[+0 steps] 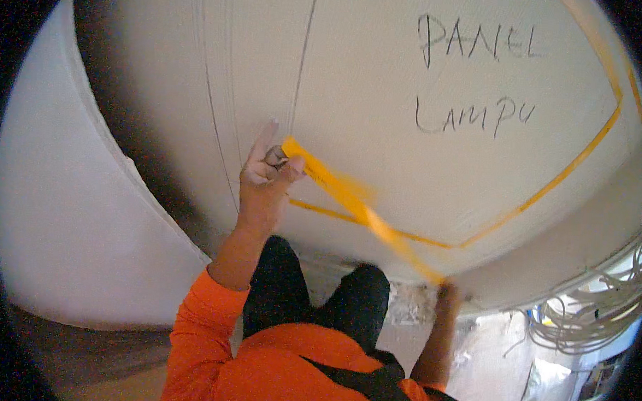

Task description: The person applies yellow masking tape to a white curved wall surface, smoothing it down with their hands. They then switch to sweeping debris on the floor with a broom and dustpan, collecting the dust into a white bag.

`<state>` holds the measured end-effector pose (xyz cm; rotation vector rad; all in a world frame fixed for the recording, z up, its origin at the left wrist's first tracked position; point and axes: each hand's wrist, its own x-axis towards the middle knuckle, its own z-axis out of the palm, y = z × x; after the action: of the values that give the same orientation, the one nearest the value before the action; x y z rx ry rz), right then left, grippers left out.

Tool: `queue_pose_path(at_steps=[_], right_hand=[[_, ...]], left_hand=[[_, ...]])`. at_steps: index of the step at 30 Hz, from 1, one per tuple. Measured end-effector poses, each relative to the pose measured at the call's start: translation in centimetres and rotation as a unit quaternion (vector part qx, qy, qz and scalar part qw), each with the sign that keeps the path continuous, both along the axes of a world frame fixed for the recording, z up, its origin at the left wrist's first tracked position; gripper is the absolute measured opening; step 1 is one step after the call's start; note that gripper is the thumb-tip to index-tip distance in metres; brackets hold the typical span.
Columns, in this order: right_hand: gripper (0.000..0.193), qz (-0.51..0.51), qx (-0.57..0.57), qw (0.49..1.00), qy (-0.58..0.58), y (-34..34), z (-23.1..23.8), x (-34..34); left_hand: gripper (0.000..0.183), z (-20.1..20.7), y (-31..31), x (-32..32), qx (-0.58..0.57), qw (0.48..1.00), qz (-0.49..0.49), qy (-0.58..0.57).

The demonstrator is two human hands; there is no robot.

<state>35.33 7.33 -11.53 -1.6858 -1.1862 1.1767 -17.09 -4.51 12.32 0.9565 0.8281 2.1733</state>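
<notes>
A strip of yellow tape runs slantwise between my two hands, held off the pale board. My left hand pinches its upper end between thumb and fingers, with one finger pointing up along the board. Small dark marks show on the strip near that thumb. Lower right, my right hand is at the strip's other end; it is blurred, but the tape runs into its fingers. The strip's middle is smeared and looks twisted. Whether a roll is in the right hand cannot be made out.
Thin yellow tape lines are stuck on the board, bending at corners. Dark pencil lines and handwriting mark its surface. A curved-looking white panel stands at the left. Coiled pale cables lie at the lower right.
</notes>
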Motion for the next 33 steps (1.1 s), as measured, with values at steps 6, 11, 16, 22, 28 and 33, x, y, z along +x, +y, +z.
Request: queue_pose_path(at_steps=[6,11,16,22,28,33], right_hand=[[0.041,0.251,0.193,0.926,-0.207,-5.7,5.9,-14.7],[0.026,0.325,0.330,0.871,0.161,-7.4,22.5,-24.7],[0.019,0.403,0.328,0.829,0.207,-7.5,27.3,-27.1],[0.014,0.409,0.280,0.835,0.237,-7.3,25.1,-28.0],[0.014,0.373,0.256,0.858,0.242,-7.0,23.6,-28.3],[0.011,0.393,0.245,0.860,0.212,-6.8,23.3,-27.8]], left_hand=[[0.062,3.4,-1.8,3.9,-0.040,0.997,-0.062,0.035],[0.044,2.3,-3.8,6.6,-0.102,0.979,-0.083,0.156],[0.031,-0.3,-3.7,7.2,-0.128,0.972,-0.146,0.133],[0.022,-1.2,-3.3,7.5,-0.129,0.956,-0.080,0.252],[0.024,-1.3,-3.2,7.7,-0.232,0.944,-0.156,0.178],[0.027,-1.7,-3.2,8.1,-0.193,0.953,-0.103,0.207]])
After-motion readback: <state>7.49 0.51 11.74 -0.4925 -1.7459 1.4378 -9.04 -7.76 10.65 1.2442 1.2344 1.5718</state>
